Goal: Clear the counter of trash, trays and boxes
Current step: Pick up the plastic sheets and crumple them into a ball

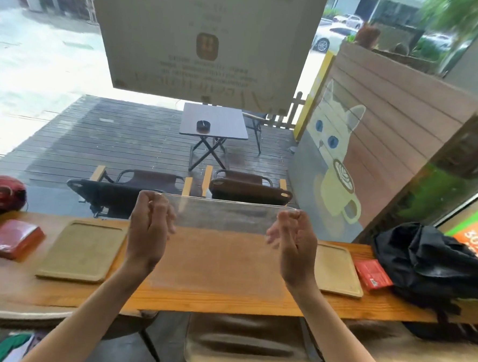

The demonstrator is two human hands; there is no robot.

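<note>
Your left hand [148,228] and right hand [294,245] hold a clear plastic sheet [224,216] above the counter [216,266], fingers [286,217] pinching its upper corners, between two wooden trays [84,251].

Both bare forearms are reaching forward and upward from the bottom of the view, converging slightly. The left hand [148,231] is raised with its fingers curled, pinching the left top corner of a clear plastic sheet [224,216]. The right hand [294,245] is mirroring it, palm turned inward, fingertips curling onto the sheet's right top corner.
</note>
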